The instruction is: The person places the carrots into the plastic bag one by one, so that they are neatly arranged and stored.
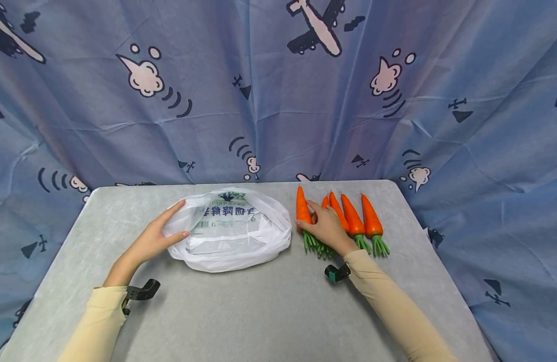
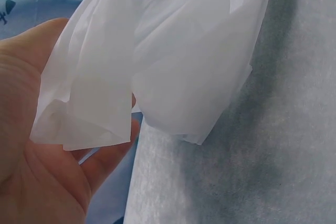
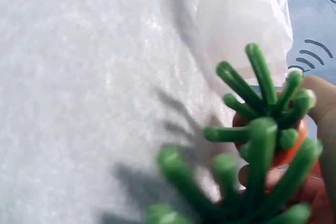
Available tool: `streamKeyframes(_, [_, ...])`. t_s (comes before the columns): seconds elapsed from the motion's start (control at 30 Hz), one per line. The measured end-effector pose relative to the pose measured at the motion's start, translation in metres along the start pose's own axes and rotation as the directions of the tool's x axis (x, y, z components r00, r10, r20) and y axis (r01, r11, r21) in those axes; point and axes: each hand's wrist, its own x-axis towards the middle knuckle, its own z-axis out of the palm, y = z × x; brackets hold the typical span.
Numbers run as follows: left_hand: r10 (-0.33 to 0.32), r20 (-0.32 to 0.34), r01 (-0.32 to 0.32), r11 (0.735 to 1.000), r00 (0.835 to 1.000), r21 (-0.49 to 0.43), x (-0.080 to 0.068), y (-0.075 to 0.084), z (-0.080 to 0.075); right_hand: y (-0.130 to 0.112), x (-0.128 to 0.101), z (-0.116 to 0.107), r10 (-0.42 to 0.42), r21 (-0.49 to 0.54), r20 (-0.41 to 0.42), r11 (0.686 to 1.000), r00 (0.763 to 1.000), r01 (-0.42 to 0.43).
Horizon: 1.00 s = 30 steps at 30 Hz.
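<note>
Under my fingers (image 2: 113, 153) the thin white bag (image 1: 233, 231) is crinkly, translucent plastic, the carrots (image 1: 355, 218) are smooth glossy plastic with rubbery green tops, and the grey desk (image 1: 260, 311) looks matt and felt-like.

Left hand (image 1: 153, 239) pinching, thumb opposed; right hand (image 1: 325, 226) curled, gripping, palm down.

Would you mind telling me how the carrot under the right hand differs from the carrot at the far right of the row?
The leftmost carrot lies under the fingers of the right hand; the rightmost carrot lies untouched. The leftmost carrot lies next to the white plastic bag, which the left hand holds; the rightmost lies nearest the table's right edge. Both are orange with green tops, tips pointing away from the person.
</note>
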Motion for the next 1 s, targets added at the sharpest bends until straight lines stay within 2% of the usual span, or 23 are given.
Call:
streamKeyframes(0.37, [-0.009, 0.001, 0.009, 1.0, 1.0, 0.005, -0.001, 0.002, 0.0, -0.003, 0.003, -0.005, 0.001, 0.049, -0.034, 0.999, 0.999, 0.001])
streamKeyframes(1.0, [-0.004, -0.001, 0.004, 1.0, 1.0, 0.009, 0.0, 0.003, 0.001, -0.024, -0.001, -0.017, 0.051, 0.098, 0.009, 0.994, 0.999, -0.052])
